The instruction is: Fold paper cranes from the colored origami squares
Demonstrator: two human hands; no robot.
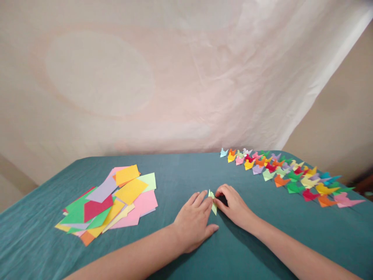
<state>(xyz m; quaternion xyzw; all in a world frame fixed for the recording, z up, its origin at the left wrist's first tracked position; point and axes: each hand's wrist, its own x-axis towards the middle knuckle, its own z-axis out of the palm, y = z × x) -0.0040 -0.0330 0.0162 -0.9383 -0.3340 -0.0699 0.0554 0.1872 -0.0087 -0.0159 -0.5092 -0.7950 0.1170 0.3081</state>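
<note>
Folded pale-green paper [214, 209] lies midway between the left and right edges of the teal cloth-covered surface [180, 173]. The left hand [196, 218], thumb apart, rests its fingertips on it; the right hand [235, 206] touches its right side, whether pinching cannot be told. Coloured paper sheets [131, 191] overlap toward the left edge; origami birds [294, 176] fill the far right corner.

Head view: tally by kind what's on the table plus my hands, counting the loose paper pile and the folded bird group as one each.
Bare hands, left hand and right hand: 2
Small light-green folded paper piece: 1
Pile of flat multicoloured paper sheets: 1
Group of multicoloured folded paper birds: 1
Total: 5
</note>
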